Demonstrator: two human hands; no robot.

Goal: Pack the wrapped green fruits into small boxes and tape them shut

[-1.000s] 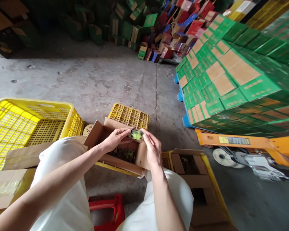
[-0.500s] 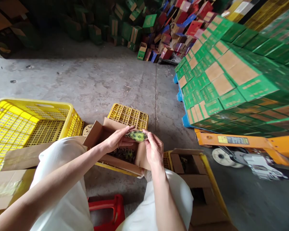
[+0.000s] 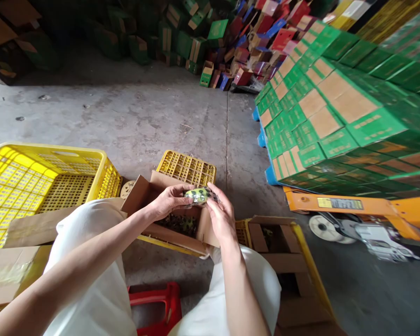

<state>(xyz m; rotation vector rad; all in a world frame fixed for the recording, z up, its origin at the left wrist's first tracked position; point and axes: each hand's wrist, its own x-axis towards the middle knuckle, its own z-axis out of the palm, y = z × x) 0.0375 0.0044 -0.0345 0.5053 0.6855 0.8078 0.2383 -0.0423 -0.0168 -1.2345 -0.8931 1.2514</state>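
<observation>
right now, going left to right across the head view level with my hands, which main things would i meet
Large yellow crate, left hand, green-and-black item, right hand, orange pallet jack.

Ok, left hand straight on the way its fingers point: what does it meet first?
The packet in its grip, then probably the right hand at the packet's other end; depth is unclear.
</observation>
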